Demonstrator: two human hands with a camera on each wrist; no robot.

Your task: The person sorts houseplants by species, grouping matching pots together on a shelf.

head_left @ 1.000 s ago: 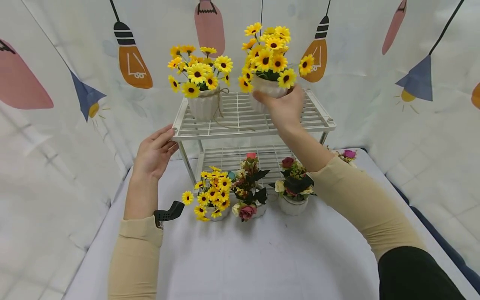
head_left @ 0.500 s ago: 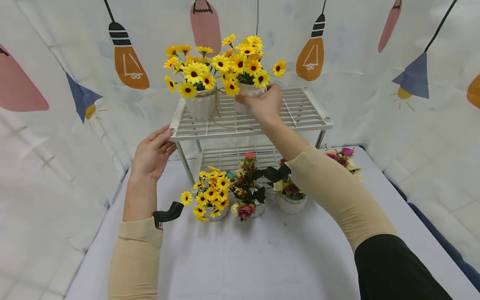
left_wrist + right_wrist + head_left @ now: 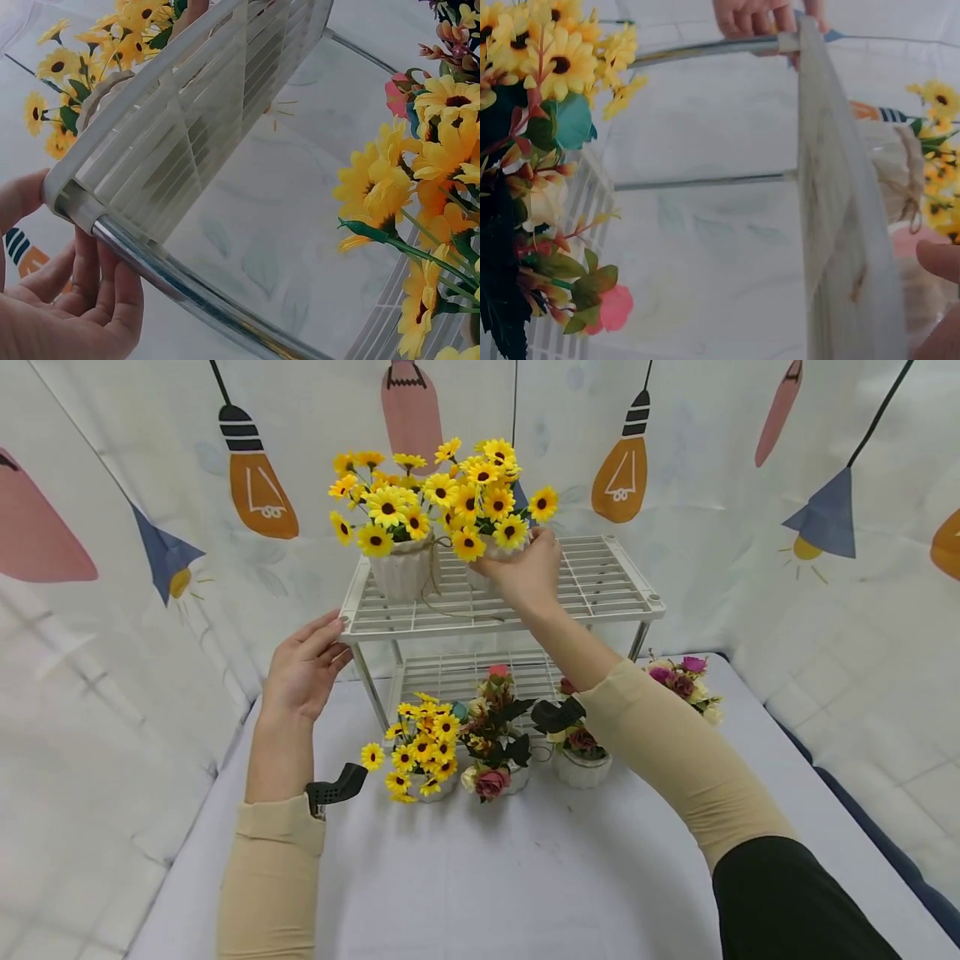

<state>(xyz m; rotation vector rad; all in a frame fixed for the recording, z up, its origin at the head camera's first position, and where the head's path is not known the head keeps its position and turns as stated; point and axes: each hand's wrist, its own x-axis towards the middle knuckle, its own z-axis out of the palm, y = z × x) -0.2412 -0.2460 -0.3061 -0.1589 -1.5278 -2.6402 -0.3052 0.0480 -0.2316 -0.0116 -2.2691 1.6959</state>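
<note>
My right hand (image 3: 534,572) grips the white pot of yellow artificial sunflowers (image 3: 483,497), thumb on the near side, over the top tier of a white wire shelf rack (image 3: 600,589). Just left of it, another white pot of yellow sunflowers (image 3: 401,572), tied with twine, stands on that tier. In the right wrist view, the thumb (image 3: 939,261) shows beside the pale pot. My left hand (image 3: 303,672) holds the rack's front left corner. Seen from the left wrist, its fingers (image 3: 86,277) curl below the corner at the chrome post (image 3: 187,289).
In front of the rack's lower tier stand pots of small yellow sunflowers (image 3: 423,747), mixed roses (image 3: 491,783) and dark red flowers (image 3: 583,768). A purple-and-cream bunch (image 3: 686,683) is at the right. Printed curtains (image 3: 705,468) enclose the white-covered table (image 3: 487,877).
My right hand has carried the sunflower pot left and down, close beside the other pot on the top tier. My left hand stays at the rack's corner.
</note>
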